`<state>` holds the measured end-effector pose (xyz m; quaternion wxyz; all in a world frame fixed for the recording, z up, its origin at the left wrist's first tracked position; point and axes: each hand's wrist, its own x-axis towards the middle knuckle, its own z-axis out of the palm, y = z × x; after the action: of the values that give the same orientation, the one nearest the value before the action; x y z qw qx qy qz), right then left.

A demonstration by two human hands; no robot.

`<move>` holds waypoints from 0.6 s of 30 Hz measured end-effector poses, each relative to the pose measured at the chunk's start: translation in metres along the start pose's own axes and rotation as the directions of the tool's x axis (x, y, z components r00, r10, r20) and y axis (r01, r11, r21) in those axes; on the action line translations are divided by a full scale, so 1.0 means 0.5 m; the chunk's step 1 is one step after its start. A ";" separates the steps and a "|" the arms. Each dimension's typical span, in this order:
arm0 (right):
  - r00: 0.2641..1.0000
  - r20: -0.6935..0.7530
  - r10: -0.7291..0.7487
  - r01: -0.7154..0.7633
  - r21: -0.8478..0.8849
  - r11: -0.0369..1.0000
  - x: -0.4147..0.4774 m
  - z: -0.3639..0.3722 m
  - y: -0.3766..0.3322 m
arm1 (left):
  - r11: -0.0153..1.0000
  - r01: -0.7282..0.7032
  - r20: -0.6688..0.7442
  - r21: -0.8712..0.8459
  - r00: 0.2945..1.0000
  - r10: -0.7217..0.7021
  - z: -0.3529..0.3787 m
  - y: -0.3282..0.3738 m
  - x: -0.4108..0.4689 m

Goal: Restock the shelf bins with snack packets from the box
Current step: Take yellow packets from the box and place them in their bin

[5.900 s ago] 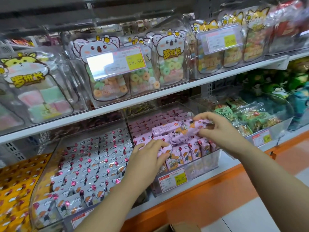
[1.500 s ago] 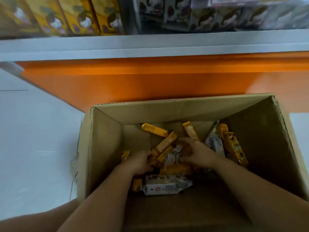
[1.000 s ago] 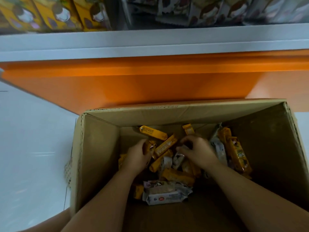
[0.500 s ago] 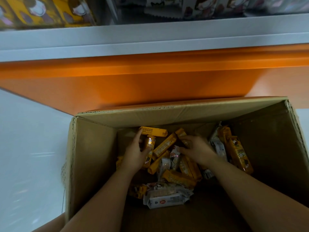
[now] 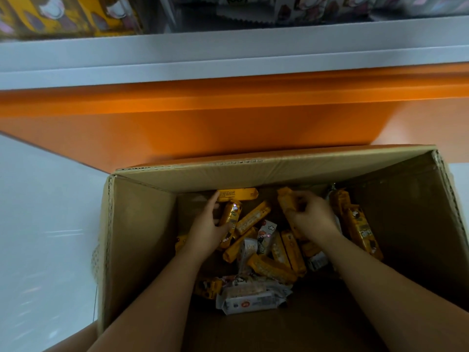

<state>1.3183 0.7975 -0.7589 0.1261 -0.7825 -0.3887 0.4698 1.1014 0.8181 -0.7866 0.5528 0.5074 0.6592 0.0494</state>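
Both hands are down inside an open cardboard box (image 5: 142, 224) on the floor. Several yellow snack packets (image 5: 253, 219) and a few white ones (image 5: 248, 301) lie loose on its bottom. My left hand (image 5: 208, 229) holds an upright yellow packet (image 5: 232, 215) against its palm, its forefinger stretched up to another yellow packet (image 5: 237, 194) at the far wall. My right hand (image 5: 311, 215) has its fingers curled round a yellow packet (image 5: 285, 201) near the far wall.
The orange shelf base (image 5: 228, 118) stands just behind the box, with a grey-white shelf edge (image 5: 228, 54) above it. Bins of yellow packets (image 5: 63, 13) and white packets (image 5: 279, 8) show at the top. White floor (image 5: 45, 224) lies to the left.
From the shelf bins, both hands came down into the box. Over the last second they moved toward the far wall; the left took an upright yellow packet, the right closed on another.
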 end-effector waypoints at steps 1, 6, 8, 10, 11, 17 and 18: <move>1.000 -0.013 -0.014 0.015 0.075 0.997 -0.007 -0.003 -0.008 | 1.000 -0.003 -0.006 0.001 1.000 0.003 0.002 0.000 0.001; 0.974 0.142 -0.177 0.150 0.181 0.972 -0.027 0.030 -0.044 | 1.000 -0.011 -0.050 -0.019 0.999 0.011 0.003 -0.013 -0.002; 0.952 0.211 -0.221 0.180 0.197 0.964 -0.032 0.052 -0.054 | 0.999 -0.022 -0.055 -0.025 0.998 0.020 -0.002 -0.020 -0.002; 0.926 0.287 -0.244 0.214 0.132 0.968 -0.036 0.062 -0.054 | 0.997 -0.017 -0.043 -0.076 0.999 0.014 -0.006 -0.021 -0.003; 0.912 0.330 -0.243 0.228 0.084 0.970 -0.036 0.062 -0.050 | 0.995 -0.013 -0.041 -0.096 0.999 0.009 -0.007 -0.022 -0.003; 0.902 0.395 -0.173 0.244 -0.137 0.960 -0.021 0.028 -0.035 | 0.996 0.003 -0.028 -0.085 1.000 -0.005 -0.008 -0.022 0.001; 0.911 0.391 -0.134 0.217 -0.176 0.960 -0.018 0.020 -0.033 | 0.998 -0.004 -0.027 -0.066 1.000 0.003 -0.008 -0.021 0.000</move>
<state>1.2997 0.8003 -0.7491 0.0057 -0.6488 -0.5234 0.5524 1.0918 0.8153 -0.7915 0.5602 0.4892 0.6637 0.0791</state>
